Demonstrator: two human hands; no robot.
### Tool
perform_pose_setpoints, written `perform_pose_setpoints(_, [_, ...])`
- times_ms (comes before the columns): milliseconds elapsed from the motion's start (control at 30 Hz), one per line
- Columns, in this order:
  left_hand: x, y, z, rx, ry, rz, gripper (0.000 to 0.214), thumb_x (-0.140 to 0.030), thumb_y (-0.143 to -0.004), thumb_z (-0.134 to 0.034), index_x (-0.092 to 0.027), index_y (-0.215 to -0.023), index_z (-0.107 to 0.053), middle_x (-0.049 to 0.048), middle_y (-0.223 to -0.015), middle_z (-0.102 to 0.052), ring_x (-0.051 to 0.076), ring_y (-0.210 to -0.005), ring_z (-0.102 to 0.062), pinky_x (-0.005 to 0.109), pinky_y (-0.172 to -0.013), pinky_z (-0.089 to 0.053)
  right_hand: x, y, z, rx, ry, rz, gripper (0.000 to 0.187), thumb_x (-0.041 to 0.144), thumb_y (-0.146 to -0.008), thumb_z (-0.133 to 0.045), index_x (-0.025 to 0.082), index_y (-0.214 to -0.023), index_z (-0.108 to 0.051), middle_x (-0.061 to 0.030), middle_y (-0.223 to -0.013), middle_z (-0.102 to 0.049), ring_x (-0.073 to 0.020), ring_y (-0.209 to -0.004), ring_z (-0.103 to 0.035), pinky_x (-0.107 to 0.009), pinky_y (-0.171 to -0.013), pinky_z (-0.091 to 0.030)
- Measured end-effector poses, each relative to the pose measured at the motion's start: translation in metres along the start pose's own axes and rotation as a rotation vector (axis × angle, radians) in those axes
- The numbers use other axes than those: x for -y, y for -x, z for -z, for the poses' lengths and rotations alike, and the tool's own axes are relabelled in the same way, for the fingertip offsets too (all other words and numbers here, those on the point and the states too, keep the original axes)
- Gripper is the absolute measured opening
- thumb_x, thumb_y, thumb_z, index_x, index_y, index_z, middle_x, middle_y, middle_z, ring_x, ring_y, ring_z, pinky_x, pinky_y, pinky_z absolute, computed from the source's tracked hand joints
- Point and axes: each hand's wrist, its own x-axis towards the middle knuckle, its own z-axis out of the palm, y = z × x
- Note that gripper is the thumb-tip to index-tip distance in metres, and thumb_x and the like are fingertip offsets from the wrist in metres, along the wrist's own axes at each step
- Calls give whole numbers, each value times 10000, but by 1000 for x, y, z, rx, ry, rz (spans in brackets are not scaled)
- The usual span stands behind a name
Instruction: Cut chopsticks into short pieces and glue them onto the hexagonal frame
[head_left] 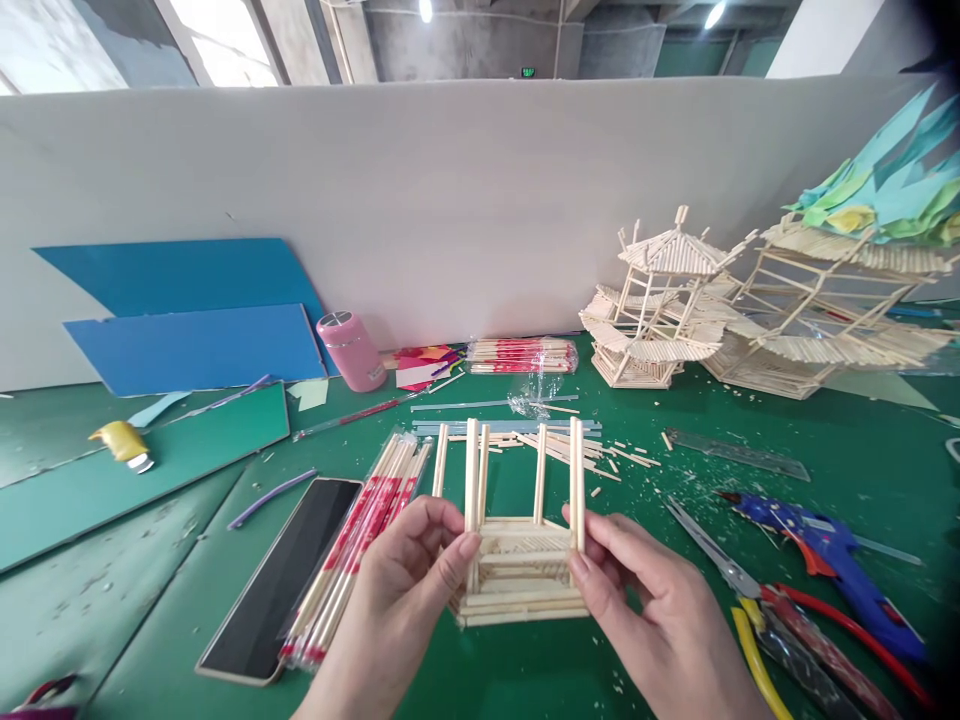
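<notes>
A small chopstick-built frame (525, 602) with a slatted base and several upright posts is held in front of me over the green table. My left hand (420, 575) pinches the front left post (472, 470) between thumb and fingers, low down near the base. On the other side, my right hand (637, 575) grips the front right post (577, 470) the same way. The posts stand roughly upright. Behind the frame lie cut stick pieces (577, 448) in a loose heap. The fingertips behind the posts are partly hidden.
On the left are a phone (281, 580), wrapped chopsticks (360, 540), a yellow cutter (122, 443) and blue boards (202, 345). A pink flask (351, 350) stands behind. To the right lie scissors (720, 555), a blue glue gun (825, 550) and pliers (765, 650); stick pavilions (660, 310) stand at the back.
</notes>
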Motion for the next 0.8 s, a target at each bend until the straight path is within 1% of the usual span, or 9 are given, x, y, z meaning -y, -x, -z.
perform_pose_setpoints(167, [0,-1,0,1,-27,-7,255,-419,-725,-640,-188,-721,-532,-39,-584,-508,100,-547,-430,167,-475,-355,2,0,1,18,8,0,136,280,-854,-451,204,-889,-558,-10,-726,-538,-134,-601,-539,-203,-513,-462])
perform_pose_setpoints(467, [1,1,-1,12,-47,-21,262,-427,-738,-622,-187,-713,-518,-33,-602,-519,105,-560,-437,171,-484,-362,3,0,-1,13,9,-3,123,275,-863,-438,213,-867,-545,-4,-734,-531,-128,-602,-531,-205,-516,-464])
perform_pose_setpoints(667, [1,0,-1,13,-47,-28,258,-423,-748,-614,-188,-712,-511,-42,-590,-498,100,-555,-423,167,-481,-351,2,1,0,16,12,-1,124,283,-858,-447,215,-865,-551,-5,-735,-532,-133,-613,-537,-208,-519,-467])
perform_pose_setpoints(800, [-1,0,-2,26,-53,-28,256,-418,-759,-606,-187,-714,-506,-44,-594,-494,98,-557,-420,165,-485,-351,2,1,0,21,-9,-22,134,287,-858,-442,212,-864,-553,-7,-739,-529,-137,-615,-535,-212,-526,-467])
